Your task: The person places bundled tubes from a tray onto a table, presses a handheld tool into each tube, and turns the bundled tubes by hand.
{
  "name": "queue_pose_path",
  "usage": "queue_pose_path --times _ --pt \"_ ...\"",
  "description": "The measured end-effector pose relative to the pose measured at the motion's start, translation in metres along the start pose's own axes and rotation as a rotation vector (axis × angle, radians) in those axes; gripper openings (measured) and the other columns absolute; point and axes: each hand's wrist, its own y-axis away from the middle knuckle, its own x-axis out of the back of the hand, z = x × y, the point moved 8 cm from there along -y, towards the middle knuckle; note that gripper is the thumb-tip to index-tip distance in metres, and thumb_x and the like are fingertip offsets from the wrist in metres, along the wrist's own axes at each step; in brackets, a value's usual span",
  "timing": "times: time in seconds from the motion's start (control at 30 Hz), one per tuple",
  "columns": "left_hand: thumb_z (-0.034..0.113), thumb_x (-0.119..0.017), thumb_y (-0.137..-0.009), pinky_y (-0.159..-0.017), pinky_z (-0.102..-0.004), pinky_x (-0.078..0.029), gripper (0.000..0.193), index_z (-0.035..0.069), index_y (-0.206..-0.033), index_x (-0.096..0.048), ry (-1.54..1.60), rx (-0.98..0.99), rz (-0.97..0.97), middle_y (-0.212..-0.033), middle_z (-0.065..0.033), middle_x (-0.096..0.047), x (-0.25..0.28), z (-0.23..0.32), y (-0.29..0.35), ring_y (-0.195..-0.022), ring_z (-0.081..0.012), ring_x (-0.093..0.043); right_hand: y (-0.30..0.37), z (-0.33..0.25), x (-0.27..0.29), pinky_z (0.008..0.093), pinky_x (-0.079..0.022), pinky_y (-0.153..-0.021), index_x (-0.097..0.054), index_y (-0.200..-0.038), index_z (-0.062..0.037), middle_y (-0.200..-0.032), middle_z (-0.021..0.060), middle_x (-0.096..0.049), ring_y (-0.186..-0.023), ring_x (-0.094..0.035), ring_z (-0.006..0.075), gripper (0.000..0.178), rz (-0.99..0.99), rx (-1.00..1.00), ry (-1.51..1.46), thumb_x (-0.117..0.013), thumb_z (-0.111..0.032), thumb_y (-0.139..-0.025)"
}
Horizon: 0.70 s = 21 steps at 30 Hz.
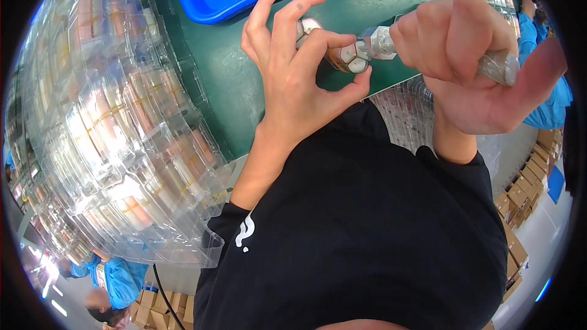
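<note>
My left hand curves over a small bundle of tubes with whitish, angular ends. Its thumb and index finger close on the bundle from either side, while the other fingers stretch out above. In my right hand is a rod-like tool with a clear, faceted head, its fingers wrapped round the shaft. A greyish rounded end sticks out beside the thumb. The head meets or nearly meets the bundle; I cannot tell whether they touch. The fingers hide most of the shaft.
A blue tray lies at the far side of the green table. Tall stacks of clear plastic trays holding banded tubes stand at the left. Cardboard boxes line the right. People in blue are at lower left and far right.
</note>
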Motion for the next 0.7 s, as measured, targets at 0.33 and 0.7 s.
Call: queue_pose_path --times 0.33,0.7 --pt "0.018 -0.091 -0.054 -0.112 -0.0514 -0.030 0.038 0.014 -0.089 -0.076 0.003 -0.011 -0.005 -0.133 -0.0072 -0.064 0.000 0.002 -0.001 -0.140 -0.0414 -0.042 0.008 0.010 0.006 0.0291 -0.026 -0.052 -0.037 -0.071 -0.0126 -0.061 -0.0012 -0.038 -0.052 -0.030 0.0109 0.078 0.181 -0.050 -0.067 -0.013 -0.081 -0.099" --pt "0.020 -0.091 -0.056 -0.111 -0.0563 -0.025 0.032 0.014 -0.083 -0.073 0.030 -0.017 0.026 -0.135 -0.0015 -0.062 0.002 -0.001 -0.001 -0.142 -0.0396 -0.041 -0.003 0.010 0.000 0.0291 -0.024 -0.052 -0.038 -0.071 -0.0108 -0.062 0.0003 -0.037 -0.052 -0.027 0.0108 0.078 0.132 -0.001 -0.043 -0.013 -0.079 -0.100"
